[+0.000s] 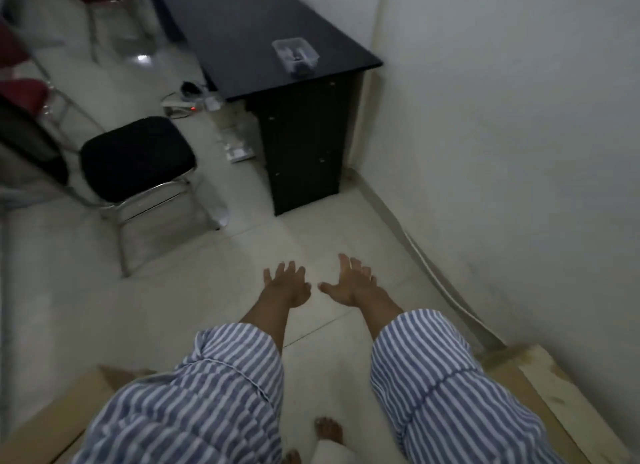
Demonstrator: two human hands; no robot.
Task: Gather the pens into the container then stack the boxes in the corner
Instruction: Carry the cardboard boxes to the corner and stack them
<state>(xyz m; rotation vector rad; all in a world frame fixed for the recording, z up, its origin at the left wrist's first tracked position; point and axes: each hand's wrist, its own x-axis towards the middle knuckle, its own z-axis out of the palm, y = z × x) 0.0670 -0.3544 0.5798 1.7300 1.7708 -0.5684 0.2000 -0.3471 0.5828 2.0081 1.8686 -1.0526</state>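
Left hand (287,285), right hand (349,285) outstretched, empty; container (294,56) on desk (242,30).

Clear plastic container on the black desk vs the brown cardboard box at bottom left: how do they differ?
The clear plastic container is see-through, with dark items inside; the brown cardboard box is opaque. The container sits whole on the black desk; the box is cut off by the frame and partly behind a striped sleeve. Both look rectangular.
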